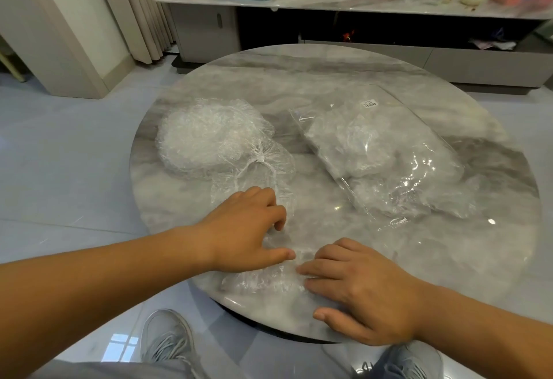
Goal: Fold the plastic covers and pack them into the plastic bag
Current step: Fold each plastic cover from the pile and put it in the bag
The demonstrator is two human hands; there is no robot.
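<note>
Pressing fingers: right hand (359, 286) lies flat on the cover (263, 281), fingers straight and close together.
Left hand (245, 229): fingers curled, tips down on the same cover. Real pinch or not, can't tell tbh.
Cover: crumpled at the near edge of the table (299, 58), not neatly folded.
Progress: plastic bag (386, 151), far right, already holds some covers. The big pile (206, 136), far left, is untouched, so lots left imo.
In the way: nothing between hands and bag, as far as I can see.
</note>
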